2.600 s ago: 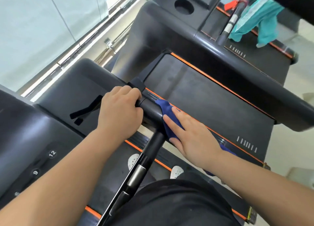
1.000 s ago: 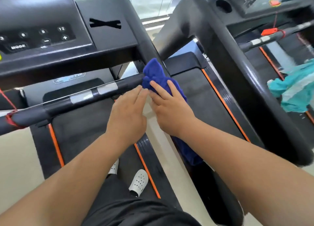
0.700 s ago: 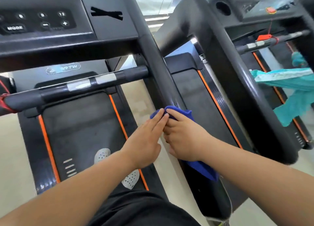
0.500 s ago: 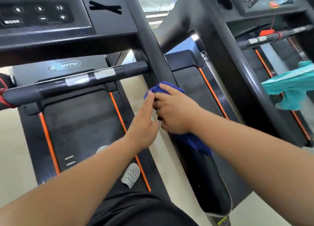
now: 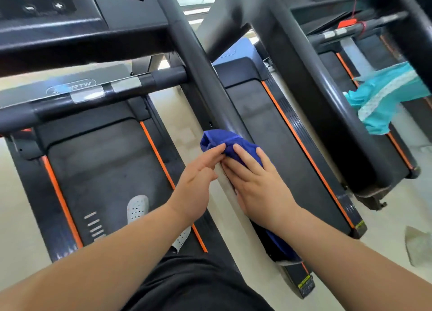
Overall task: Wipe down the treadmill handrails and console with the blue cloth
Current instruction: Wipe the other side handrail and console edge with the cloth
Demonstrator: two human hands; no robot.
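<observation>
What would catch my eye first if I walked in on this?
The bright blue cloth at centre, pressed against the sloping black handrail by the flat right hand, with the left hand touching its edge. Next, the teal cloth hanging by the neighbouring treadmill at far right.

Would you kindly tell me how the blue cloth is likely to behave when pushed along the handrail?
The cloth is probably floppy: it bunches in folds ahead of the right hand, and a tail hangs beneath it. It looks light and should slide easily on the smooth handrail, though it may ruck up unless pressed flat.
</observation>
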